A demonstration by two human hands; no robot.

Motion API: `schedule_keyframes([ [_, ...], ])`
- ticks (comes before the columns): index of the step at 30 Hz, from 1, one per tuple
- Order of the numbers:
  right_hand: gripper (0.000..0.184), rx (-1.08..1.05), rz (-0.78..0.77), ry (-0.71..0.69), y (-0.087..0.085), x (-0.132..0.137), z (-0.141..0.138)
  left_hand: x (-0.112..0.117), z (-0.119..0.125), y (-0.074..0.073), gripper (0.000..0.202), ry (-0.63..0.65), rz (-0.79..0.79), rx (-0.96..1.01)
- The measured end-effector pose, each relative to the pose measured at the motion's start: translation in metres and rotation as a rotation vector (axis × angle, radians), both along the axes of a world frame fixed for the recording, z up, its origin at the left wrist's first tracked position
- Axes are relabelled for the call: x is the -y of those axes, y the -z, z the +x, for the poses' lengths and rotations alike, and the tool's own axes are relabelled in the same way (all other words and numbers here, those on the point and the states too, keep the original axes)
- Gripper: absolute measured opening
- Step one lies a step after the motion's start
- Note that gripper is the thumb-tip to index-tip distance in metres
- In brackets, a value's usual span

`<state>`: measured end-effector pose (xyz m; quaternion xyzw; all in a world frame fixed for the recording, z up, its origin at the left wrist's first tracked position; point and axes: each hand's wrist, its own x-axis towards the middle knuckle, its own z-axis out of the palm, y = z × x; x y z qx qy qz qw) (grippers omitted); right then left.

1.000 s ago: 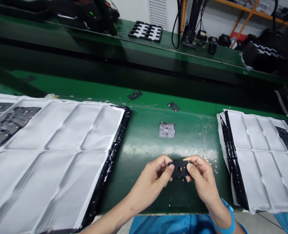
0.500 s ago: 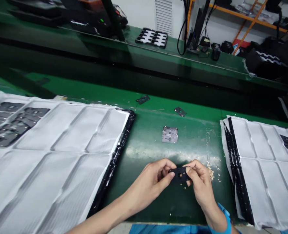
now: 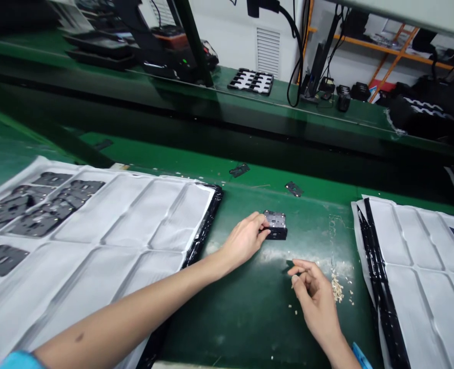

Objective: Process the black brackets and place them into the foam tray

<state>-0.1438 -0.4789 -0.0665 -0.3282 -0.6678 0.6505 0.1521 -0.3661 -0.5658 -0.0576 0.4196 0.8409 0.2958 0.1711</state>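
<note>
My left hand [image 3: 248, 237] pinches the left end of a thin black plate with cut-outs [image 3: 276, 234]. That plate is tilted up on edge at the near side of a small group of grey-black plates [image 3: 275, 219] lying on the green bench. Nearer to me, my right hand [image 3: 314, 294] hovers over the bench, its thumb and forefinger apart. A small dark patch shows by its fingertips; I cannot tell whether it is a shadow. Beside this hand lies a little heap of pale beige bits [image 3: 336, 289], with a few scattered around.
A white compartment tray [image 3: 142, 215] on the left carries several dark plates in its far-left cells. Another stack of white trays [image 3: 422, 256] stands at the right. Two loose dark plates [image 3: 239, 170] [image 3: 293, 188] lie farther back, before a long dark channel [image 3: 211, 136].
My left hand has carried the black plate forward to the small group of plates. My right hand has let go of it and stays near the beige bits. The view has shifted slightly.
</note>
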Motion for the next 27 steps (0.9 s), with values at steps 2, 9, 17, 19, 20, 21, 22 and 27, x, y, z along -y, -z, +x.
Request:
schedule_keyframes([
  [2,0.037,0.009,0.004,-0.009,0.002,0.001,0.002,0.001,-0.001,0.002,0.009,-0.002,-0.023,-0.063],
  [9,0.038,0.013,0.041,-0.013,0.012,0.002,0.009,-0.018,-0.077,-0.018,0.016,-0.192,-0.127,-0.234],
  [17,0.036,0.005,0.135,-0.032,0.016,0.002,0.020,-0.066,-0.168,-0.029,0.037,-0.422,-0.308,-0.183],
  [19,0.035,-0.003,0.145,-0.019,0.018,0.001,0.022,-0.069,-0.162,-0.034,0.036,-0.379,-0.304,-0.139],
  [20,0.035,-0.007,0.150,-0.009,0.018,0.000,0.023,-0.068,-0.154,-0.038,0.033,-0.344,-0.290,-0.119],
  [21,0.034,-0.012,0.157,0.005,0.017,-0.001,0.023,-0.067,-0.142,-0.043,0.029,-0.297,-0.270,-0.097],
  [22,0.033,-0.021,0.167,0.025,0.014,-0.003,0.022,-0.064,-0.126,-0.049,0.024,-0.238,-0.246,-0.070],
  [27,0.036,-0.100,0.224,0.129,-0.015,-0.017,0.009,-0.031,-0.014,-0.080,0.022,0.170,-0.126,0.153],
])
